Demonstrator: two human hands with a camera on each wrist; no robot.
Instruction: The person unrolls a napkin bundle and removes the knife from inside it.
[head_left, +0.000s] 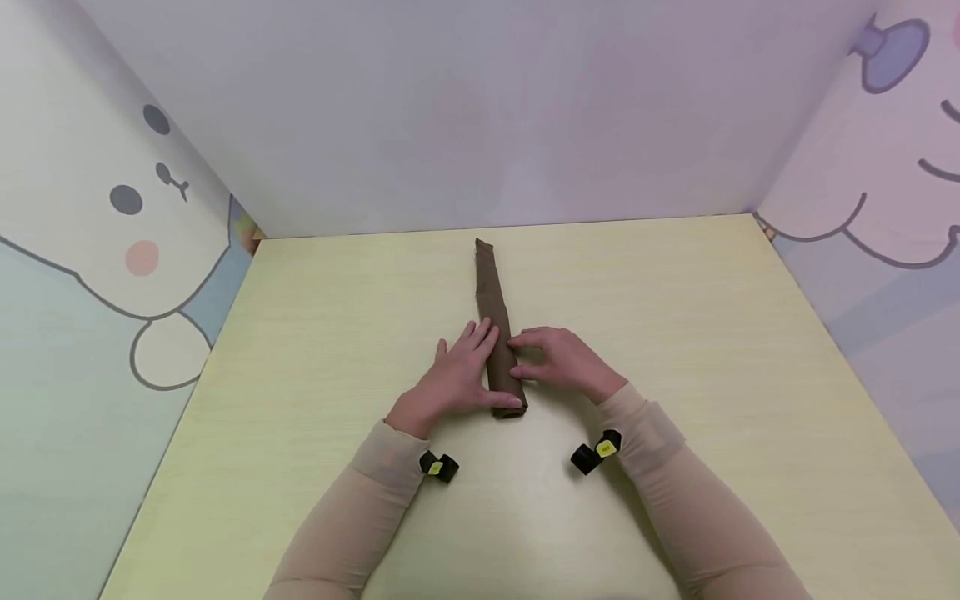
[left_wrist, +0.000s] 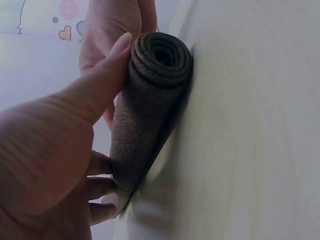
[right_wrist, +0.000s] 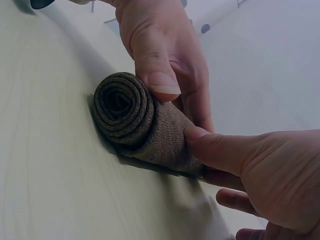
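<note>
A dark brown cloth (head_left: 491, 292), rolled into a long tube, lies lengthwise on the table, with its thicker end toward me. Coiled layers show at the near end in both wrist views. My left hand (head_left: 456, 375) rests along the left side of the roll, fingers extended on it and the thumb lying across the top by the near end. On the other side, my right hand (head_left: 566, 360) touches the roll with thumb and fingertips, its fingers loosely bent. The right thumb (right_wrist: 220, 147) presses on the cloth's side.
The pale wooden table (head_left: 337, 308) reaches back to a plain grey-white wall (head_left: 480, 117). Side panels with cartoon drawings, a left panel (head_left: 97, 275) and a right panel (head_left: 885, 167), border it. A small black camera (head_left: 438, 467) is strapped on each sleeved wrist.
</note>
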